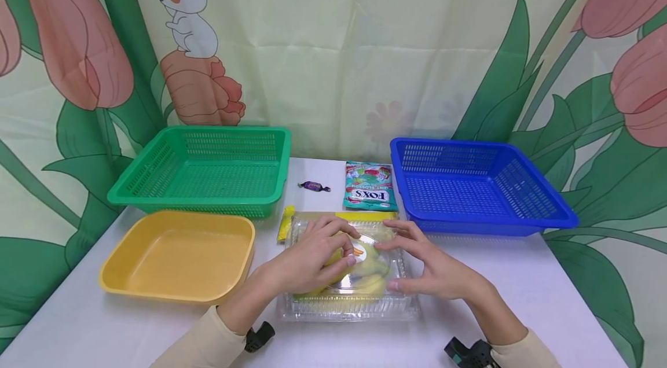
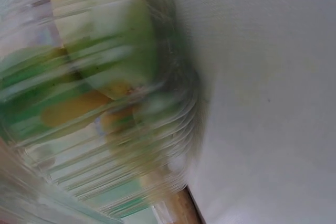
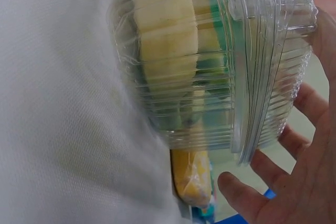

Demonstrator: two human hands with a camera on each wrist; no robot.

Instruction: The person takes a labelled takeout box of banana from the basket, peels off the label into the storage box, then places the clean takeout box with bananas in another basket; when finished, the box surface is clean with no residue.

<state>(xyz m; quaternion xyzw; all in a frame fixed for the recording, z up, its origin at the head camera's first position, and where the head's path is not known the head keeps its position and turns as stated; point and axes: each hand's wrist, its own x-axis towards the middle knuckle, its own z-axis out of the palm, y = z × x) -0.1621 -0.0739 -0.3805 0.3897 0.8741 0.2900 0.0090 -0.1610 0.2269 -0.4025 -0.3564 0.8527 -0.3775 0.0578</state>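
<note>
A clear plastic clamshell box (image 1: 349,309) with a ribbed rim lies closed on the white table. Yellow-green fruit (image 1: 372,284) shows through its lid, near a round white sticker (image 1: 359,251). My left hand (image 1: 318,255) rests over the lid's left half, fingers bent and thumb near the sticker. On the other side, my right hand (image 1: 429,261) has its fingers spread at the lid's right part. In the right wrist view, the fingers (image 3: 273,169) lie beside the box's ribbed edge. The left wrist view is blurred, showing the box wall (image 2: 100,77) and the fruit inside.
A yellow packet (image 1: 285,223) sticks out behind the box. Farther back lie a purple wrapped candy (image 1: 314,186) and a Fox's candy bag (image 1: 370,186). A green basket (image 1: 198,206) and yellow tray (image 1: 172,295) stand left, a blue basket (image 1: 484,226) right.
</note>
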